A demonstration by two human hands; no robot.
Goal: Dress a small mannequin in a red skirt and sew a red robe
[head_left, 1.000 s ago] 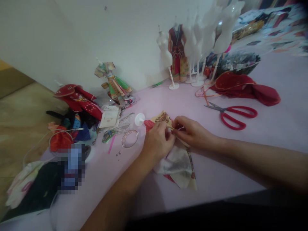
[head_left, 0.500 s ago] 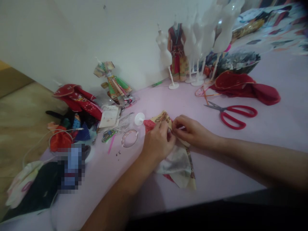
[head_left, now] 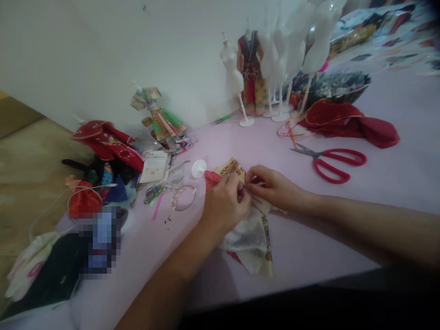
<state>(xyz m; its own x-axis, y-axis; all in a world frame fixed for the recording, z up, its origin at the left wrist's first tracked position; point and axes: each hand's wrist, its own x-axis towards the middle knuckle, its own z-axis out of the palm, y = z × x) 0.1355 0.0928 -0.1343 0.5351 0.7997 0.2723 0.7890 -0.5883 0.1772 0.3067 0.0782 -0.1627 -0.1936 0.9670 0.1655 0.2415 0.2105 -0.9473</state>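
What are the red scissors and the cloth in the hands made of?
Scissors: blades probably metal, grey and slim; handles likely smooth plastic, evenly red.

Cloth: thin, soft fabric, since it creases and folds; its pale part looks faintly shiny, maybe satin, but that's blurry.

Left grip (head_left: 223,201) and right grip (head_left: 270,185) sit close together, fingers (head_left: 256,174) pinched, forearms (head_left: 360,222) slanting in from opposite sides.
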